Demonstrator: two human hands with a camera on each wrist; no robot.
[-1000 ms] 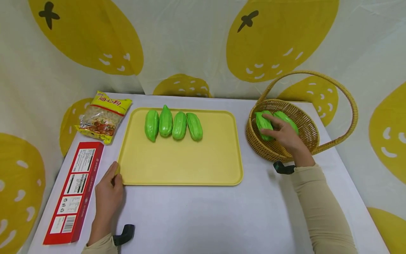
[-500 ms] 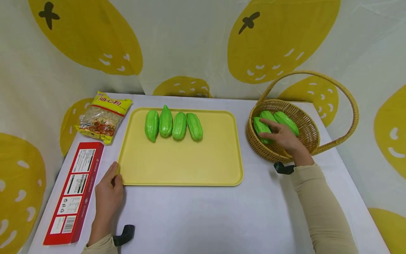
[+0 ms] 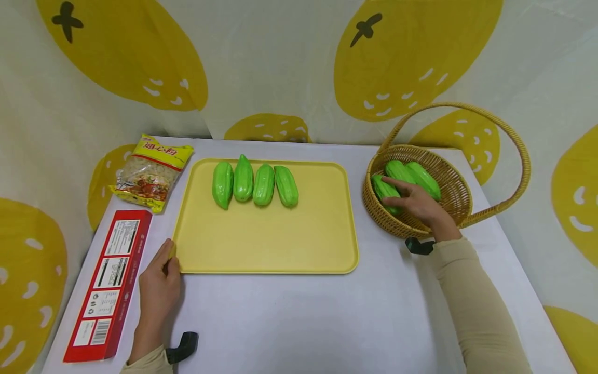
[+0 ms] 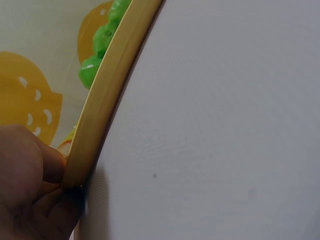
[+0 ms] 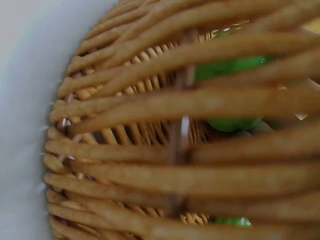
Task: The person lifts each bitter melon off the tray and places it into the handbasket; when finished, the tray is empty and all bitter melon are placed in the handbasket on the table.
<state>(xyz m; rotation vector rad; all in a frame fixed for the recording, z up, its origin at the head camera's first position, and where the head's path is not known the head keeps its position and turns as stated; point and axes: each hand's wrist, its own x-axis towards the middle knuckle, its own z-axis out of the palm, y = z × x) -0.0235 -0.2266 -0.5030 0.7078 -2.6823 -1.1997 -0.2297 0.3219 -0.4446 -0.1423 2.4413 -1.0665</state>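
Note:
In the head view my right hand (image 3: pixel 422 206) reaches into a round wicker basket (image 3: pixel 384 223), thumb and fingers around a ridged green gourd (image 3: pixel 385 189) near its left wall. Two more green gourds (image 3: pixel 422 179) lie beside it. Woven strands of the basket (image 5: pixel 125 180) fill the right wrist view and mostly hide that hand. My left hand (image 3: pixel 160 285) grips the left edge of a yellow tray (image 3: pixel 261 244) near its front corner. In the left wrist view, thumb and fingers of the left hand (image 4: pixel 30 185) pinch the tray rim (image 4: pixel 100 110).
Several green gourds (image 3: pixel 243 179) lie in a row at the tray's back left. A bag of pasta (image 3: pixel 151 174) and a long red box (image 3: pixel 109 285) are at the left. The basket's tall handle (image 3: pixel 520 150) arches up and leans right.
My right hand lowers the gourd toward the front left of the basket, revealing more of the gourds behind it. The left hand stays on the tray edge.

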